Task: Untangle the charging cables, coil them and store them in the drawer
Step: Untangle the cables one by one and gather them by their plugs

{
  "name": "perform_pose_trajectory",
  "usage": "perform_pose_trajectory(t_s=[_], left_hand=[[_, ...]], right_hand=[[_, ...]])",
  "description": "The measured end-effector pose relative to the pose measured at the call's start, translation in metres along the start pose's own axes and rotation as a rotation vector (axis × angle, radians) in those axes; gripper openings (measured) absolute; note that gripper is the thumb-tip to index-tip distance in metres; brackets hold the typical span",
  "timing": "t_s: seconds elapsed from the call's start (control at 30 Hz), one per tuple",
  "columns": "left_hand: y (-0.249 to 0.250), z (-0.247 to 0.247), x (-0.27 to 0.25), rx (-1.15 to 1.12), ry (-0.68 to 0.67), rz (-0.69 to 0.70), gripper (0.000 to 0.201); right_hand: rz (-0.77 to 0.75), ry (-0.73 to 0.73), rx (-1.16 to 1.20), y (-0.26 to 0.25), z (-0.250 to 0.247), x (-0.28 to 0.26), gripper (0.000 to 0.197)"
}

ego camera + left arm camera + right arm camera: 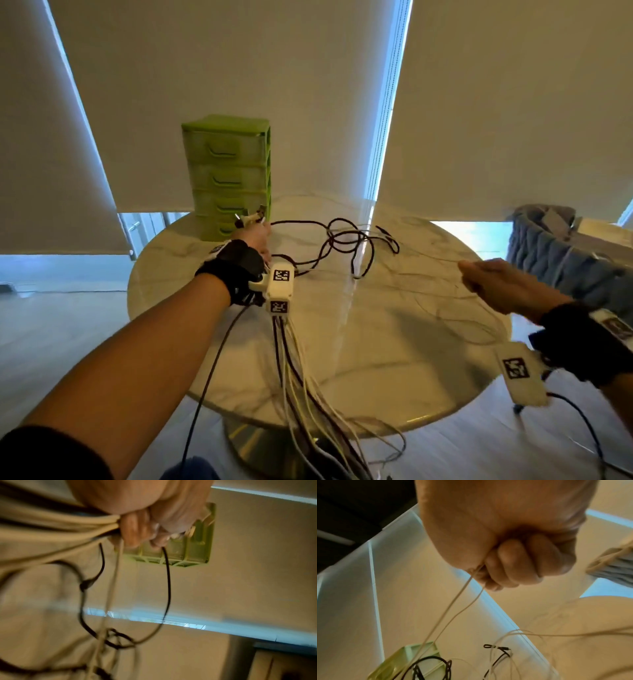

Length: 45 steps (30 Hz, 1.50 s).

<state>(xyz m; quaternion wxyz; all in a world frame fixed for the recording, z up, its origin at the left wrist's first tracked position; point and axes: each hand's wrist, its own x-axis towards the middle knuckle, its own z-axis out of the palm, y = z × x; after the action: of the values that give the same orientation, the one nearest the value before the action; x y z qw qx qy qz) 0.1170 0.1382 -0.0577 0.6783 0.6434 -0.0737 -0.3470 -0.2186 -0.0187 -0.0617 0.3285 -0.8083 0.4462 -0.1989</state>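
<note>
A tangle of black cable [337, 240] and thin white cable [363, 236] lies on the round marble table [394, 342]. My left hand [255, 241] is raised in front of the green drawer unit [227, 174] and grips cable ends, with plugs sticking out above the fist. In the left wrist view its fingers [135, 531] are curled round a white cable and a black cable [167, 582] that hang down. My right hand [493, 279] hovers over the table's right side, fisted round the white cable [453, 604], which runs down toward the tangle.
All the drawers of the green unit look closed. A grey upholstered chair [561, 253] stands past the table's right edge. Roller blinds cover the windows behind. A bundle of sensor wires [308, 394] hangs from my left wrist across the near table edge.
</note>
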Motion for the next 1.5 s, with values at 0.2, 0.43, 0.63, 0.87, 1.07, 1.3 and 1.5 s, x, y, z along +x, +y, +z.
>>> perform_pose_trajectory(t_s=[0.2,0.43,0.63,0.87,1.07,1.3,1.5], left_hand=[[0.010,0.024,-0.021,-0.356,0.024,0.004,0.045],[-0.009,0.029,-0.002,-0.302,-0.036,0.183,0.015],[-0.009,0.038,-0.001,-0.220,-0.096,0.191,0.015],[-0.004,0.037,0.004,-0.032,-0.253,0.249,0.012],[-0.002,0.047,-0.006,0.194,-0.313,0.545,0.017],[-0.001,0.028,-0.011,-0.142,-0.244,0.356,0.027],[-0.014,0.045,-0.027,0.133,-0.515,0.334,0.015]], right_hand=[[0.328,0.274,0.093,0.043,-0.008,0.003,0.031],[-0.292,0.375,-0.411,-0.058,0.021,-0.002,0.050],[-0.372,-0.014,-0.734,-0.138,0.096,0.041,0.071],[-0.340,-0.057,-0.451,-0.128,0.107,0.071,0.031],[-0.556,0.049,-0.374,-0.159,0.097,0.061,0.037],[-0.095,0.081,0.201,-0.155,0.069,0.065,0.035],[-0.010,-0.131,0.587,-0.160,0.069,0.050,0.032]])
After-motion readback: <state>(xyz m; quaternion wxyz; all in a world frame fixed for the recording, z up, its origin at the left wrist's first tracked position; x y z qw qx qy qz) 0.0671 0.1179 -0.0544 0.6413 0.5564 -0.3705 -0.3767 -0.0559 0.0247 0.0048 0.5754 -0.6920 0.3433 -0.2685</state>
